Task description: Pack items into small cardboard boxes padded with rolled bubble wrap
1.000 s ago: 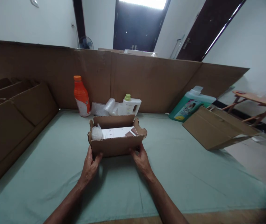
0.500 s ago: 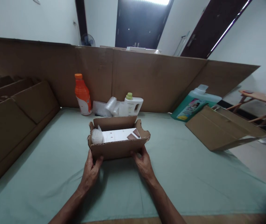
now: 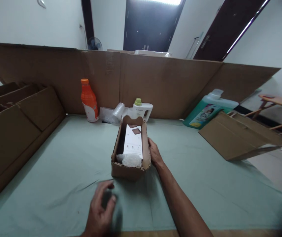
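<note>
The small open cardboard box, standing lengthwise at the middle of the green surface with a white carton inside, has the right hand gripping its right wall, while the left hand hovers near, loosely open, empty.

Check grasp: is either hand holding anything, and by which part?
Right hand holds the box by its right side wall. Left hand is off the box, over the cloth, holding nothing.
</note>
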Demonstrator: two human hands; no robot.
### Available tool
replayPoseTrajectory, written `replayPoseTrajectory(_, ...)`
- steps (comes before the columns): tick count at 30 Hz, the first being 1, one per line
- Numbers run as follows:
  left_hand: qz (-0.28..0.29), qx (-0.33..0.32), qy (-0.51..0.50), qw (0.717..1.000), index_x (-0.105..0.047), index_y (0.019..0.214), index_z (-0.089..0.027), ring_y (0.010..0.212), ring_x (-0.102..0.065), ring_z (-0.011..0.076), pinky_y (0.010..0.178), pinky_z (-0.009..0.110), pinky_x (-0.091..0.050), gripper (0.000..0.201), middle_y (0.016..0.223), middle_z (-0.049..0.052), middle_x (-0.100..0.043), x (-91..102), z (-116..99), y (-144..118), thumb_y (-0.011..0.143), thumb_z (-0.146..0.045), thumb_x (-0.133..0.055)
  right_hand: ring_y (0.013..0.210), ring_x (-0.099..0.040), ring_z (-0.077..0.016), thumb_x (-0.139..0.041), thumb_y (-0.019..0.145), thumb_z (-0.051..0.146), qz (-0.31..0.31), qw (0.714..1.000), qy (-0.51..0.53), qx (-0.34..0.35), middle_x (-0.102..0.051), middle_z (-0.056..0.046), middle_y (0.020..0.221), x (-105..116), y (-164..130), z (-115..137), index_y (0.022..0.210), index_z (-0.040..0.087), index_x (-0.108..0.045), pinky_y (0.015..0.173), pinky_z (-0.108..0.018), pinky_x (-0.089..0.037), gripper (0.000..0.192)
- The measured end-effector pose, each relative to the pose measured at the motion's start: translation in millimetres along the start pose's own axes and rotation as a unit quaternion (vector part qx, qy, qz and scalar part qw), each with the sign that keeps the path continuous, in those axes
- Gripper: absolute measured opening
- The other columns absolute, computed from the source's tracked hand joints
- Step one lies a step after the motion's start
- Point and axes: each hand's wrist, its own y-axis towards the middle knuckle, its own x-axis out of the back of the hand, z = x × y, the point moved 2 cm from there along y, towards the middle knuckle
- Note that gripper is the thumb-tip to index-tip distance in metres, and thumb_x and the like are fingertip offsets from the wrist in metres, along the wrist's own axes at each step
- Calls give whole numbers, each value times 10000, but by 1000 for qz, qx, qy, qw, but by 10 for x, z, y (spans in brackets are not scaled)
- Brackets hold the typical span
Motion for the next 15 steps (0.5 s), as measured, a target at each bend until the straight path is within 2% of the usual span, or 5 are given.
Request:
replayPoseTrajectory(2,-48,49,3,998,-590,1317,-255,1181,-626,302,995,481,-534,421,1257,123,-645,132,-23,271,903,-330,-594,1019,-710,-272,-666,813,422,1,1000,-8,-21,-773,-90,1109,58,-217,1,1090,207,-734,921,-437,-561,358)
replayPoseTrajectory(5,-7,71,-6,997,-446,1477,-250,1339,-519,339,1034,507,-511,624,1482,149,-498,66,-10,484,882,-345,-605,982,-726,-279,-680,815,430,0,999,-18,-51,-776,-109,1076,151,-772,3,1104,199,-735,880,-411,-579,374)
replayPoseTrajectory(9,49,36,-16,998,-368,1547,-243,1457,-391,362,1132,546,-430,703,1580,154,-399,-347,36,191,883,-315,-589,1004,-719,-285,-685,840,480,-15,995,-38,-91,-750,-129,1168,181,-1533,-25,1190,210,-707,895,-396,-582,443)
replayPoseTrajectory(12,200,-46,-34,978,-264,1599,-234,1515,-295,353,1197,527,-345,788,1648,155,-292,-715,-28,-168,889,-308,-597,1122,-683,-293,-692,847,511,-98,988,-8,-119,-661,-133,1357,263,-1792,-31,1356,222,-605,936,-399,-570,591)
replayPoseTrajectory(15,371,-132,-91,915,-479,1493,-216,1383,-505,358,1090,468,-480,712,1538,188,-473,-934,-163,-290,834,-400,-672,1257,-610,-304,-665,883,524,-177,975,27,-129,-603,-131,1437,437,-1805,13,1455,222,-510,1011,-408,-528,665)
